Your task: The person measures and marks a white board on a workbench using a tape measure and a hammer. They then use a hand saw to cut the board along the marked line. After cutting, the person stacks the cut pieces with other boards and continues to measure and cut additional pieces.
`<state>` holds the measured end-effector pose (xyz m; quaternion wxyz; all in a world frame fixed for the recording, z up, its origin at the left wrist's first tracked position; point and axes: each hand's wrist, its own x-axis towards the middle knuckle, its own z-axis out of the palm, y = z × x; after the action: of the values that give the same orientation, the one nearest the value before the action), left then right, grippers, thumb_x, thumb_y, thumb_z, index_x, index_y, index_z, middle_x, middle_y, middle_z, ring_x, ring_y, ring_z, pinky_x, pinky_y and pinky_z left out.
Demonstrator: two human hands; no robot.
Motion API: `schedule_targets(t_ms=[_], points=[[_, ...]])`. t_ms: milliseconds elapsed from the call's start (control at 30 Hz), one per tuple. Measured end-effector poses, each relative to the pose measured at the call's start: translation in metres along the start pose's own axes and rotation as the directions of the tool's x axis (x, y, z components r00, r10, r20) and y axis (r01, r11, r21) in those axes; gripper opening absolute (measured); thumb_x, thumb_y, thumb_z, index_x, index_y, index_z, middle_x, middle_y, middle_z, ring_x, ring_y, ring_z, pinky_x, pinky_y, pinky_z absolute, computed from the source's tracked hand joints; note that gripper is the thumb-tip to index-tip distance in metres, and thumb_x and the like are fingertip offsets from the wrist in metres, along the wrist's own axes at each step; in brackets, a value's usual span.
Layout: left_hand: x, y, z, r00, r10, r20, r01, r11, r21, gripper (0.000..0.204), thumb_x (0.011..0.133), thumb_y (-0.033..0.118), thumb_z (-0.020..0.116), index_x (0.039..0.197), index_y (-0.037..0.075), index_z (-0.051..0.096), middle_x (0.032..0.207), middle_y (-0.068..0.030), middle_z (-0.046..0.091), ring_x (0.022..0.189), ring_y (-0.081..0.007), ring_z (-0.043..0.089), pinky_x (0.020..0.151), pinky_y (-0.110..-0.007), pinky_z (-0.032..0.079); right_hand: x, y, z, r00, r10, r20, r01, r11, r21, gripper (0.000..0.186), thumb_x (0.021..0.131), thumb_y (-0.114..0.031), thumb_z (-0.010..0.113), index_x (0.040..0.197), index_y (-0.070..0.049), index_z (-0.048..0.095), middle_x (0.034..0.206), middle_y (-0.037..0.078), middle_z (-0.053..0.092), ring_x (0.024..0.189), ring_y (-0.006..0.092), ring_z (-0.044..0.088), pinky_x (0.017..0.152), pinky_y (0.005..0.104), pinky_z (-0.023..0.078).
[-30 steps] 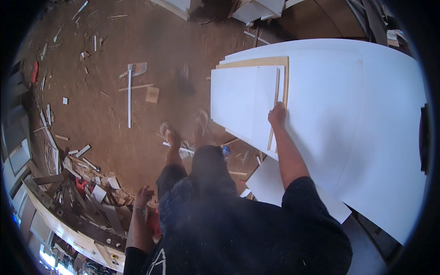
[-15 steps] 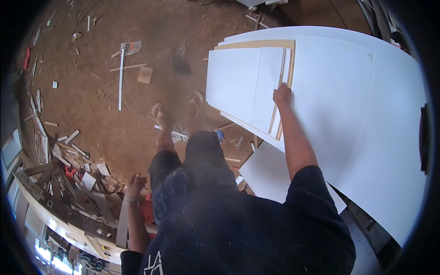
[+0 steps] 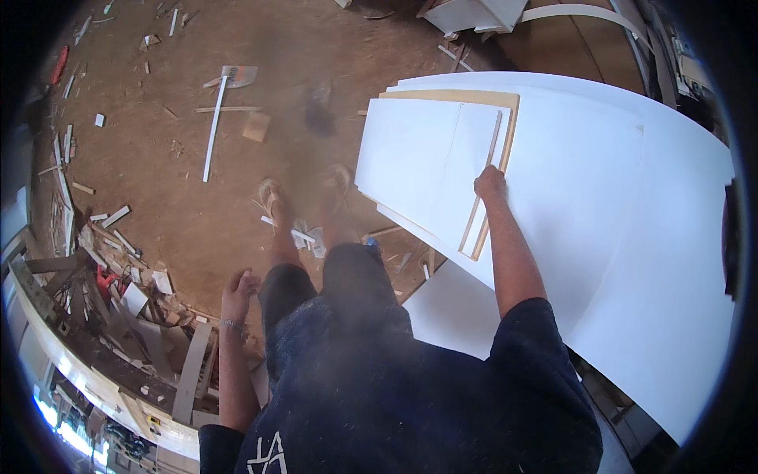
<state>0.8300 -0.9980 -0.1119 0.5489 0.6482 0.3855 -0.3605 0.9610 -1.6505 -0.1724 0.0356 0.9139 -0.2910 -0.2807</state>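
My right hand (image 3: 491,182) is closed on the brown-edged right side of a white panel (image 3: 407,150). This panel lies on a slightly larger board with a tan border (image 3: 512,130), and both rest on a big white sheet (image 3: 600,197). A thin seam runs across the white panel, left of my hand. My left hand (image 3: 239,292) hangs low beside my left leg, holding nothing, its fingers loosely bent and apart. A bracelet (image 3: 232,323) circles that wrist.
A heap of wood offcuts (image 3: 146,324) lies at lower left, beside a long pale wooden beam (image 3: 103,403). On the brown dirt floor (image 3: 174,221) are a long white strip (image 3: 213,134), a tan square (image 3: 256,126) and scattered scraps. A white box-like piece (image 3: 474,14) stands at the far edge.
The whole view has shifted, so the panels appear slightly lower. My right hand keeps its place on the panel edge. My left hand's fingers look slightly more bent.
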Motion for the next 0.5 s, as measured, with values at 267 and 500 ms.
schedule_targets(t_ms=[267, 500], points=[[0.029, 0.063, 0.029, 0.991, 0.111, 0.072, -0.128, 0.944, 0.304, 0.036, 0.104, 0.029, 0.055, 0.125, 0.001, 0.062, 0.103, -0.0124, 0.073, 0.089, -0.0179, 0.069, 0.078, -0.030, 0.054, -0.007, 0.016, 0.038, 0.969, -0.040, -0.246, 0.082, 0.983, 0.164, 0.018, 0.089, -0.013, 0.068, 0.101, 0.001, 0.064, 0.095, 0.023, 0.072, 0.093, 0.0406, 0.072, 0.080, 0.0477, 0.060], [0.072, 0.214, 0.163, 0.849, 0.275, 0.452, -0.529, 0.461, 0.713, 0.037, 0.097, 0.026, 0.063, 0.122, 0.000, 0.064, 0.097, -0.0127, 0.074, 0.089, -0.0189, 0.071, 0.080, -0.033, 0.054, -0.094, -0.016, 0.010, 0.923, 0.310, -0.228, -0.126, 0.804, 0.582, 0.029, 0.092, -0.014, 0.067, 0.116, -0.003, 0.054, 0.117, 0.026, 0.059, 0.105, 0.0423, 0.063, 0.086, 0.0533, 0.054]])
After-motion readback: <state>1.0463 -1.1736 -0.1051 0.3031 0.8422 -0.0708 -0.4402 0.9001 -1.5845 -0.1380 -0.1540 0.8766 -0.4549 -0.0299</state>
